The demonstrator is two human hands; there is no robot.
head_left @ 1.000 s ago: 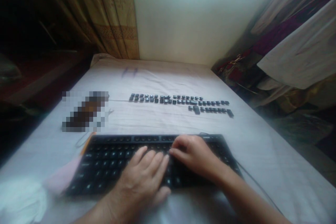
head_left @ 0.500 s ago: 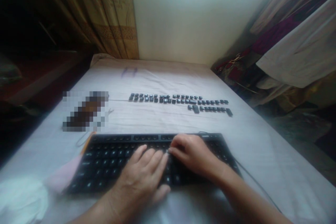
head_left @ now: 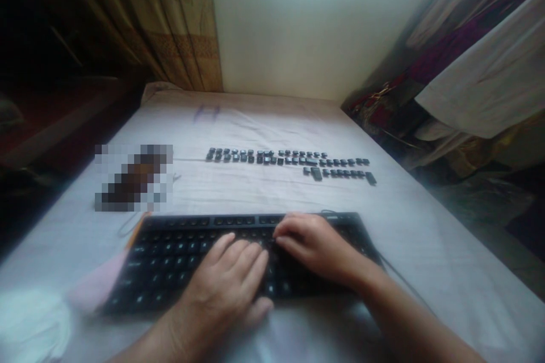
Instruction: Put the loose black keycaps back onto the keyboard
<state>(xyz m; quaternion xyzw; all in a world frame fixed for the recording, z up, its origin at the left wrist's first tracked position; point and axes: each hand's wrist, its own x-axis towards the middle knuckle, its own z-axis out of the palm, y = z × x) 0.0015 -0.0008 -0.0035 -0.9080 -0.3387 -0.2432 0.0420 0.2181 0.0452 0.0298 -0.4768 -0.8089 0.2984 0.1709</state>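
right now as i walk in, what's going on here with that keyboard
A person has both bare hands on a black keyboard lying on a pale sheet. The left hand is spread over the middle keys. The right hand is beside it, thumb and fingertips drawn together at the keys; whether they grip anything is too blurred to tell. Beyond the keyboard, loose keycaps lie in rows on the sheet.

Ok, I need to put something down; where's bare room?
Free: pale cloth beyond the small black keycaps, and between them and the long black keyboard. Crowded: the keyboard's middle, under left hand and right hand; its left end, by a pink item.
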